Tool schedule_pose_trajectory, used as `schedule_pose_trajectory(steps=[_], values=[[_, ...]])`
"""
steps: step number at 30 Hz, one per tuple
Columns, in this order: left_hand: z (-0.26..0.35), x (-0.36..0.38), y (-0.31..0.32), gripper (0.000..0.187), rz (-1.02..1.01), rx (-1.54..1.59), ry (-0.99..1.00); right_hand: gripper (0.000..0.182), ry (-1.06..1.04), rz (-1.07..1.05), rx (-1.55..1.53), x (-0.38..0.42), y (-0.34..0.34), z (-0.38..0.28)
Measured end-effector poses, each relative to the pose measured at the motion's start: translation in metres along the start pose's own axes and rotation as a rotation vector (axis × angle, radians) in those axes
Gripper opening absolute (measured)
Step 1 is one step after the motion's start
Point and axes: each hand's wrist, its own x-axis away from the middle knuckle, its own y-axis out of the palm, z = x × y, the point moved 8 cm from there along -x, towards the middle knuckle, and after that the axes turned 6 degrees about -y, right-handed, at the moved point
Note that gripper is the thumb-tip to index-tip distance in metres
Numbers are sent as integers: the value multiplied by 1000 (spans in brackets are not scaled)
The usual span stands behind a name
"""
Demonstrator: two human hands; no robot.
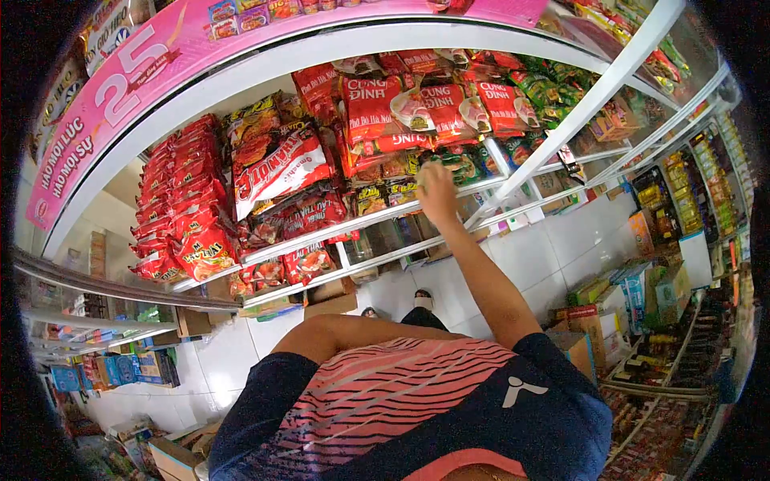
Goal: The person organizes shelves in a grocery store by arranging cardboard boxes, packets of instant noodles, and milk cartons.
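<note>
My right hand (435, 192) reaches to the front edge of the shelf, beside small yellow and black packets (403, 191) and below the red Cung Dinh packets (370, 107). Its fingers are bent together; whether something small is between them is too unclear to tell. Left of it lie a white and red Omachi packet (286, 170) and dark red Lau Thai packets (309, 263). My left arm is bent near my body, and its hand is hidden from view.
A white shelf rail (365, 220) runs before my body, with a slanted white post (561, 128) on the right. Red noodle packets (210, 248) stack at the left. Cardboard boxes (593, 329) stand on the right, over the tiled floor (521, 255).
</note>
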Motion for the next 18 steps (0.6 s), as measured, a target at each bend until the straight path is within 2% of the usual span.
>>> schedule_pose_trajectory(steps=[2, 3, 6, 7, 8, 9, 12, 13, 14, 15, 16, 17, 18], values=[[-3, 4, 0, 19, 17, -6, -6, 30, -145, -219, -205, 6, 11, -22], [-5, 6, -1, 18, 29, -12, -4, 33, -182, -238, -289, 6, 5, -19], [-13, 17, -9, 18, 106, -36, -13, 26, -300, -35, -208, -5, -38, 18], [-15, 28, -20, 18, 186, -38, -19, 25, -266, -81, -108, -13, -41, 45], [-19, 42, -31, 18, 275, -48, -35, 25, -148, 59, -165, -13, -46, 89], [-25, 67, -51, 18, 457, -78, -69, 24, 21, 107, 18, -9, -48, 122], [-20, 208, -118, 17, 1208, -196, -261, 21, 225, 136, -23, -12, -32, 116], [-24, 254, -130, 14, 1407, -190, -334, 18, -42, 77, 12, -17, -14, 82], [-24, 300, -136, 15, 1538, -103, -529, 16, -181, 216, -104, -6, 5, 53], [-23, 335, -137, 19, 1655, -180, -596, 19, -1, 81, -258, -7, 21, 5], [-23, 366, -133, 24, 1775, -265, -665, 24, 50, -198, -207, -10, 40, -48], [-25, 382, -126, 29, 1772, -355, -741, 28, -45, -40, -377, 3, 49, -88], [-27, 395, -116, 34, 1761, -444, -820, 31, -159, -129, -430, 3, 40, -142]])
